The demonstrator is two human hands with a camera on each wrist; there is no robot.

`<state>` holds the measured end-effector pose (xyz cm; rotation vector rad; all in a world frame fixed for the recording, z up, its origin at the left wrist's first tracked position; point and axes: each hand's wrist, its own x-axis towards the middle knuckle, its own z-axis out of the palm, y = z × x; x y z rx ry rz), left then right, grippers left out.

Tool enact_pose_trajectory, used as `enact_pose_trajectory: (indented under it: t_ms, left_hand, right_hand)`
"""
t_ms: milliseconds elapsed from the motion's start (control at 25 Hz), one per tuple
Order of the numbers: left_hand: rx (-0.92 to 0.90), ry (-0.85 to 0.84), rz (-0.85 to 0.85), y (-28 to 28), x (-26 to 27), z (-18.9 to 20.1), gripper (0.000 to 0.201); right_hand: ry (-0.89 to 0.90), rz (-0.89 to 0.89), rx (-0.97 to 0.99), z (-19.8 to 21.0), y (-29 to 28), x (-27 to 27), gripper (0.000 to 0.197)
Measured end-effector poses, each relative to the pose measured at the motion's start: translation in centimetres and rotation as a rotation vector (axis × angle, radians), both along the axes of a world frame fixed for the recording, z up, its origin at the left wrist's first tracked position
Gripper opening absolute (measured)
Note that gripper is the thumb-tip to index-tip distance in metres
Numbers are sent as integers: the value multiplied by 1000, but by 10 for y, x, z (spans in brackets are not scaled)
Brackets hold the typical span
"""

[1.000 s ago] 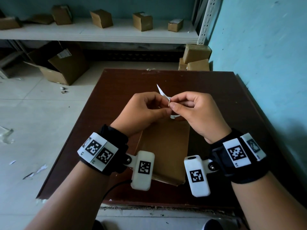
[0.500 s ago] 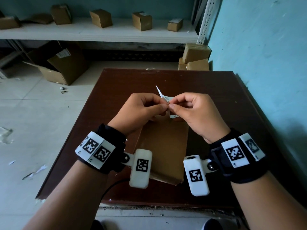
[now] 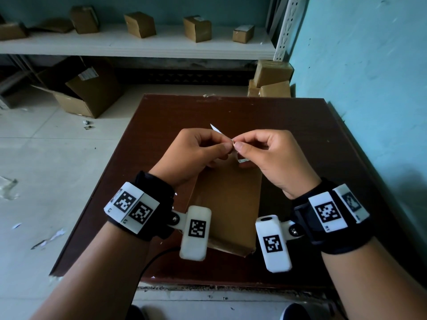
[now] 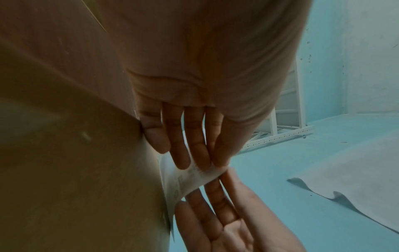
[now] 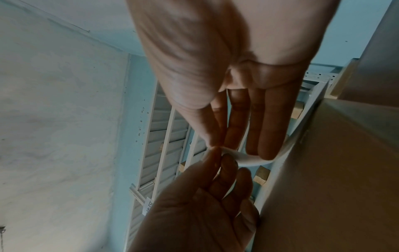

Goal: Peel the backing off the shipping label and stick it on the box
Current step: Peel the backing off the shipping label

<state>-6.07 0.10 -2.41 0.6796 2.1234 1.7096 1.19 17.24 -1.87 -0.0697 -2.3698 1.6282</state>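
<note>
While both hands meet at the centre of the head view, the small white paper shipping label sits pinched between them, held in the air above the far end of the flat brown cardboard box.

Left hand: thumb and forefinger nip the label's left part; a pointed white corner sticks up above the knuckles. In the left-wrist view the fingers press a printed white strip.

Right hand: thumb and forefinger nip the label's right part, other fingers curled. In the right-wrist view the fingertips touch a curved white edge. Whether backing and label are parted cannot be told.

Box: lies lengthwise on the dark brown wooden table, lower centre of frame, between the two wrists.

Surroundings: white shelf with small cardboard boxes across the top of the frame; open cardboard carton on the floor at upper left; turquoise wall at right.
</note>
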Motion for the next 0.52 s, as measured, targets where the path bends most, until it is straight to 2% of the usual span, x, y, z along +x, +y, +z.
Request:
enact_pose_trajectory:
  t_ms: [160,280,360,440,520]
  left_hand:
    - [-3,17,13,0,-1,-1,11]
    - [-5,41,25,0,-2,-1,10]
    - [44,63,82,-1,-6,-2,17]
    - [87,56,134,-3,-10,-3,35]
    - [72,40,131,-5,-11,-3,37]
  right_hand:
    - [-25,22,-9,0,0,1,17]
    - [5,-25,9,-1,0,-1,15]
    - [-11,-42,-82,1,1,-1,11]
    - [-58,-17,-194,4,2,1,10]
    - [-101,13,-270,8,3,2,9]
